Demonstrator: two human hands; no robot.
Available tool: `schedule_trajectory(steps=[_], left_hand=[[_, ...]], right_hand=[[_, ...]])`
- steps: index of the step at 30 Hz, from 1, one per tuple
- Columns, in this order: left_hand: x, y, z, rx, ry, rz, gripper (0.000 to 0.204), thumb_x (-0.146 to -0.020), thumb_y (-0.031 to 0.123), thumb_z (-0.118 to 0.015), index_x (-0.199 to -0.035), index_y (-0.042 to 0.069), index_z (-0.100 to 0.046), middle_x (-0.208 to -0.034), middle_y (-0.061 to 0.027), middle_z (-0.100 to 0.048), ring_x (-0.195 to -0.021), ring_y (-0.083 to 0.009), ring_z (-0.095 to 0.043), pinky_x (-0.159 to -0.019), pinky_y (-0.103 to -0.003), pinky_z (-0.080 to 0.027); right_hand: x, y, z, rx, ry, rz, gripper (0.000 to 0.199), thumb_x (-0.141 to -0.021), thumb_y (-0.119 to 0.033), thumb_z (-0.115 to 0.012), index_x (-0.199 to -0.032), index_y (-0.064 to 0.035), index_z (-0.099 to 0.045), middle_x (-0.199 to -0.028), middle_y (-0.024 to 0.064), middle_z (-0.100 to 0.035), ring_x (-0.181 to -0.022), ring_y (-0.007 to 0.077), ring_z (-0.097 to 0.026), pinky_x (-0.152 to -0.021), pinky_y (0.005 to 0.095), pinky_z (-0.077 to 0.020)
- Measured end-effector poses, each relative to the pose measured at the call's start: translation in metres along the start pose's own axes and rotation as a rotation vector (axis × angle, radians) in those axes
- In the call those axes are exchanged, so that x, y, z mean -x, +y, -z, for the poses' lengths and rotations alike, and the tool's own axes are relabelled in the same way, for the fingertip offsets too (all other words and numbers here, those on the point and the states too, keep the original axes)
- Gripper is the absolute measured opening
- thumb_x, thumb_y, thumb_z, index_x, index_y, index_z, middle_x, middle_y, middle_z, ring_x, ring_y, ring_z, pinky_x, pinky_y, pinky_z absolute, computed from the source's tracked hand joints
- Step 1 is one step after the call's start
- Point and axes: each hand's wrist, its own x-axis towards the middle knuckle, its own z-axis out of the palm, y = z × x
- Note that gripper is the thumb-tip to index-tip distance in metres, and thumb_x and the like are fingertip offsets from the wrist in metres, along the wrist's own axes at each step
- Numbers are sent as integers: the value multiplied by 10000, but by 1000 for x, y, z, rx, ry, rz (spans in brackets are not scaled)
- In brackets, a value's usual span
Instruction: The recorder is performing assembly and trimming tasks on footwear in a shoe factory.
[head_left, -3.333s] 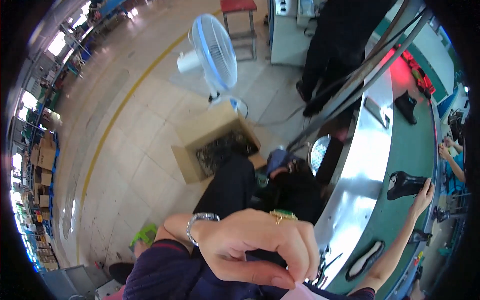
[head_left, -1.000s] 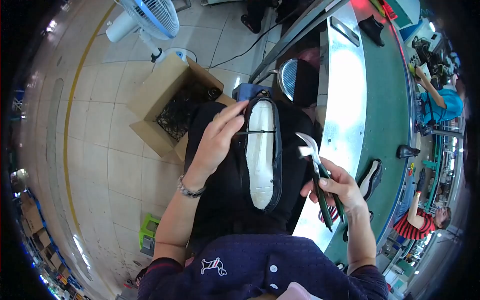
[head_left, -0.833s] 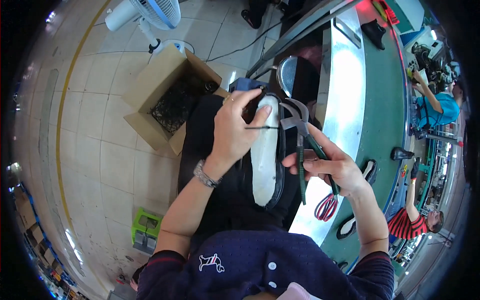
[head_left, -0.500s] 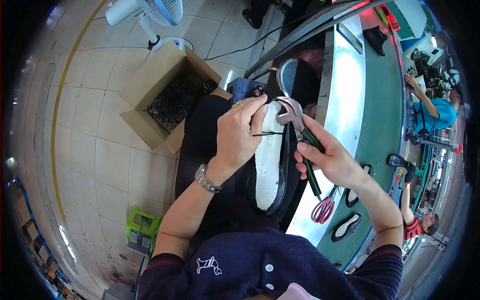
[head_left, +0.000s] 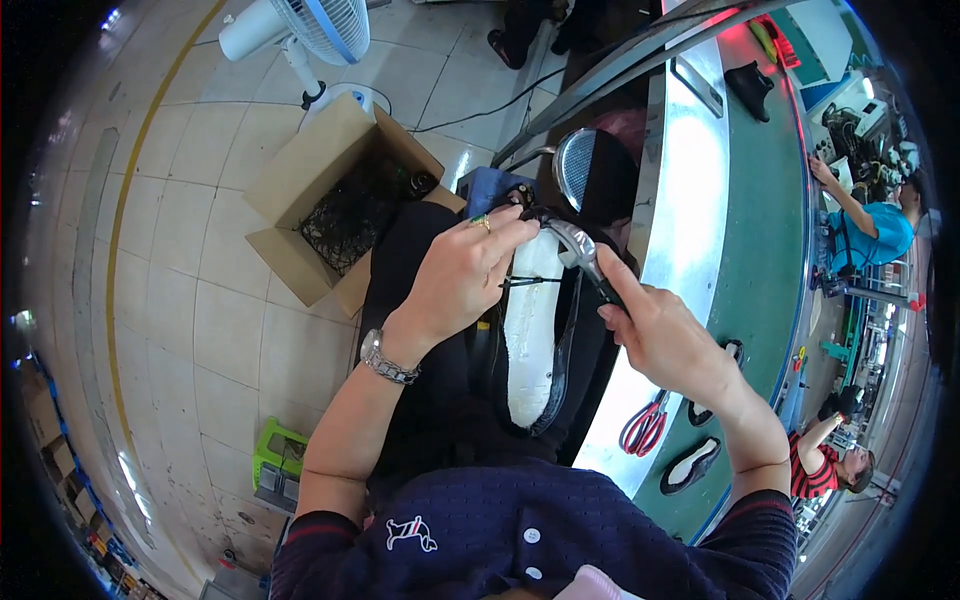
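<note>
Here's the shoe (head_left: 530,365), white underside up on the person's lap, with the right hand (head_left: 675,335) wrapped firmly round the pincers (head_left: 572,240) at its far end. The left hand (head_left: 450,280) is right there too, fingers gathered at that same end, though whether they're pinching the rim I can't tell (the pincers' nose hides the bite as well). A thin black strap (head_left: 533,282) already lies across the shoe's middle; I'd call this partway: far end being worked, dark side edges standing up around the white, probably left to do. Right of the shoe, red-handled scissors (head_left: 643,430) rest on the shiny surface (head_left: 685,230), the green belt (head_left: 745,270) just past it. Beyond the shoe to the left, a cardboard box (head_left: 295,180), then a fan (head_left: 325,25).
</note>
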Motion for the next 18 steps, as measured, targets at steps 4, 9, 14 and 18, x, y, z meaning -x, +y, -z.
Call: schedule_trajectory(steps=[4,9,14,18], left_hand=[[-2,5,3,-98,-69,-17,467,-696,-92,-593,-1144,30,-644,-1194,-182,-638,-850,-290,-643,-779,-364,-505],[4,4,2,-122,-38,-46,438,-730,-69,-604,-1153,40,-634,-1223,-166,-625,-839,-307,-637,-780,-365,-504],[0,-1,1,-134,-49,-28,381,-758,-69,-604,-1120,45,-629,-1212,-166,-629,-877,-305,-645,-790,-370,-505],[2,0,2,-162,-64,-36,364,-770,-69,-600,-1112,50,-628,-1210,-166,-630,-891,-302,-647,-796,-369,-508]], right_hand=[[0,-5,13,-27,-31,-25,603,-956,-90,-512,-1485,-92,-224,-799,232,-651,-667,398,-641,-617,477,-494],[8,-28,31,-216,321,92,628,-936,-58,-534,-1490,-136,-248,-821,242,-650,-657,390,-649,-598,448,-513],[-28,-10,-17,62,271,61,688,-910,-80,-563,-1505,-134,-223,-680,238,-622,-621,416,-630,-605,503,-498],[-11,-16,-1,-56,342,103,695,-919,-95,-555,-1514,-141,-200,-679,213,-627,-592,399,-629,-581,484,-501]])
